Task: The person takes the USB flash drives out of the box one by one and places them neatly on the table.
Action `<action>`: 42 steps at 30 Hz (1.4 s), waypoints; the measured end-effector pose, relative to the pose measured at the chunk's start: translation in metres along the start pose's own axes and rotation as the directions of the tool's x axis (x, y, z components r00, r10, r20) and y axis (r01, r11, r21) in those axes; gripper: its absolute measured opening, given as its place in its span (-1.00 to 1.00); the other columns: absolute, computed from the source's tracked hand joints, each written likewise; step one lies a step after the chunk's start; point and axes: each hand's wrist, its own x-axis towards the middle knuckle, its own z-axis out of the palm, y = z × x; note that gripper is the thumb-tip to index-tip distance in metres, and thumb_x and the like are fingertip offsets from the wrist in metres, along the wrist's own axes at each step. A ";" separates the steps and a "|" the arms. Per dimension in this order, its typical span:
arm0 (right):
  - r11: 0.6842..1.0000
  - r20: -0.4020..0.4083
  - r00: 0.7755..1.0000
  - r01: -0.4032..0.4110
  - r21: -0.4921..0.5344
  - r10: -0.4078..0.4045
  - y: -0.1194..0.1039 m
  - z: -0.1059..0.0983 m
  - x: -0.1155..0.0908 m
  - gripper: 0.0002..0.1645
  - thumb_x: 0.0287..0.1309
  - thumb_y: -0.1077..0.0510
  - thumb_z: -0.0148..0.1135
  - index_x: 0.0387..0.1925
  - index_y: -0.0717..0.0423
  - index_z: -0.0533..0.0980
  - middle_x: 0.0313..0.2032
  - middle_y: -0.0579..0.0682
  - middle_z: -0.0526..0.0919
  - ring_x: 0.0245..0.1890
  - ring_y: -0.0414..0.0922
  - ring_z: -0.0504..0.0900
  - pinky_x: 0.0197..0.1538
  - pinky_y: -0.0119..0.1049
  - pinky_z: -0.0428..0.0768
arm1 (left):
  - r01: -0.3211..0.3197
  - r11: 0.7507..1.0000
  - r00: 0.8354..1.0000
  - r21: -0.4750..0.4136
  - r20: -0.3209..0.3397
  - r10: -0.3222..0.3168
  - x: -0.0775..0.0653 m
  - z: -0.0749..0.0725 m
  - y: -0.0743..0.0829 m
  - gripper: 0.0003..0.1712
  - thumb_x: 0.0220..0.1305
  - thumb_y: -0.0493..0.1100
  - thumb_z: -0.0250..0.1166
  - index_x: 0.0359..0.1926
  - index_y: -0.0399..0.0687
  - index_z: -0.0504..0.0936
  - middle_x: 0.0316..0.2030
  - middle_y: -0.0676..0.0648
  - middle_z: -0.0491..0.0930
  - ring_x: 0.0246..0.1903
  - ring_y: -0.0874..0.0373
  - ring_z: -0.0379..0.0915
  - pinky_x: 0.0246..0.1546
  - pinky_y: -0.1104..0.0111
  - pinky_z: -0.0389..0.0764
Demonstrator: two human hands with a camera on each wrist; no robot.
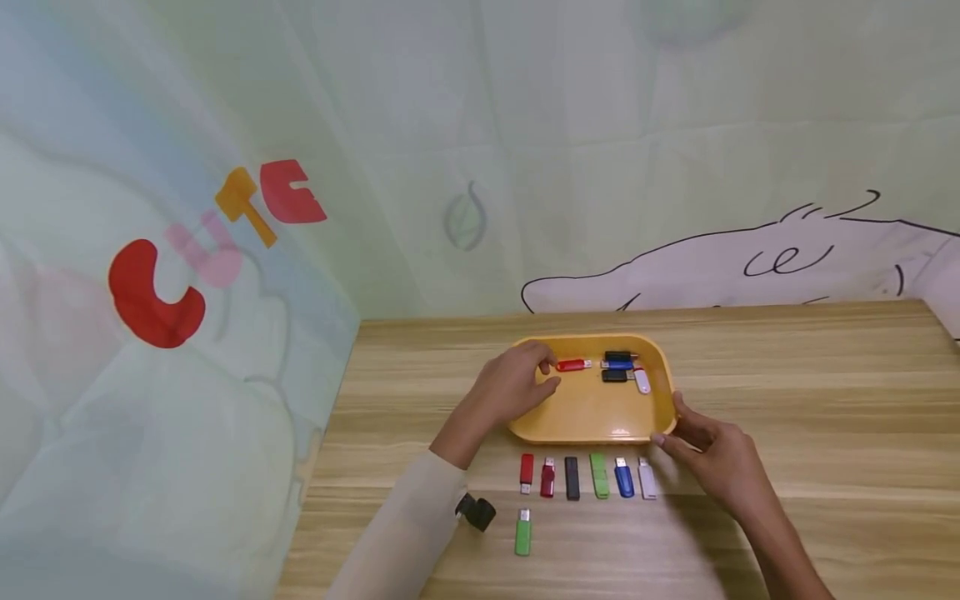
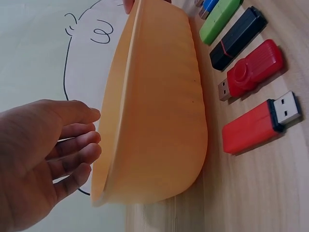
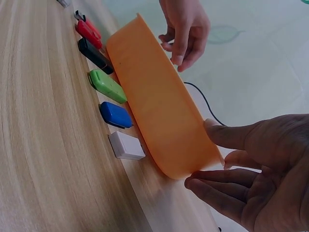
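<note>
A yellow plastic tray (image 1: 577, 417) sits on the table with several USB flash drives inside. My left hand (image 1: 512, 385) hovers over the tray's left end, fingers loosely bent and holding nothing. Just beside its fingertips lies a red flash drive (image 1: 573, 365). In the left wrist view the left hand (image 2: 53, 150) shows beside the tray's rim. At the tray's front right corner my right hand (image 1: 712, 454) holds the tray, thumb on the front side and fingers along the right side. The right wrist view shows this right hand (image 3: 260, 174) with its thumb at the rim.
In front of the tray stands a row of flash drives: red (image 1: 527, 473), dark red (image 1: 548, 479), black (image 1: 572, 478), green (image 1: 599, 476), blue (image 1: 624, 478) and white (image 1: 647, 479). Another green flash drive (image 1: 522, 533) lies nearer. A printed cloth backdrop (image 1: 525, 167) hangs behind the table.
</note>
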 end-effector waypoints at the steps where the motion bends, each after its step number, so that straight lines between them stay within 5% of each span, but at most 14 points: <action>1: 1.000 0.001 1.000 -0.003 -0.001 0.003 0.000 0.000 0.000 -0.08 0.33 -0.04 0.48 0.53 0.23 0.28 0.28 0.22 0.59 0.23 0.23 0.68 0.28 0.23 0.55 | 0.001 1.000 1.000 0.006 0.001 -0.001 0.002 0.001 0.000 -0.68 0.42 -0.02 0.44 0.08 -0.04 0.71 -0.17 0.06 0.62 -0.27 0.20 0.49 -0.33 0.45 0.49; 10: 1.000 0.007 1.000 0.000 -0.002 0.000 -0.001 -0.002 0.000 -0.07 0.33 -0.06 0.48 0.52 0.22 0.28 0.26 0.24 0.60 0.24 0.24 0.66 0.27 0.25 0.56 | 0.040 0.998 0.999 0.042 0.032 -0.042 0.018 0.005 0.000 -0.70 0.44 -0.01 0.41 0.09 0.00 0.69 -0.14 0.04 0.61 -0.24 0.21 0.47 -0.30 0.46 0.49; 23: 1.000 -0.002 1.000 0.024 0.011 -0.024 -0.001 -0.003 0.000 -0.09 0.33 -0.04 0.48 0.51 0.25 0.30 0.26 0.24 0.60 0.19 0.21 0.72 0.23 0.19 0.60 | 0.084 0.994 0.993 0.074 0.075 -0.090 0.033 0.019 0.002 -0.60 0.46 -0.03 0.40 0.24 -0.01 0.67 0.09 0.01 0.64 -0.05 0.16 0.55 0.12 0.33 0.66; 42: 1.000 -0.004 1.000 -0.003 0.010 0.004 0.000 -0.001 0.002 -0.09 0.32 -0.02 0.49 0.51 0.24 0.29 0.26 0.24 0.60 0.23 0.24 0.68 0.27 0.21 0.56 | 0.040 0.982 0.990 0.185 0.129 -0.065 0.045 0.039 0.013 -0.66 0.49 -0.03 0.37 0.20 0.05 0.75 0.07 0.06 0.70 -0.05 0.18 0.55 0.17 0.34 0.62</action>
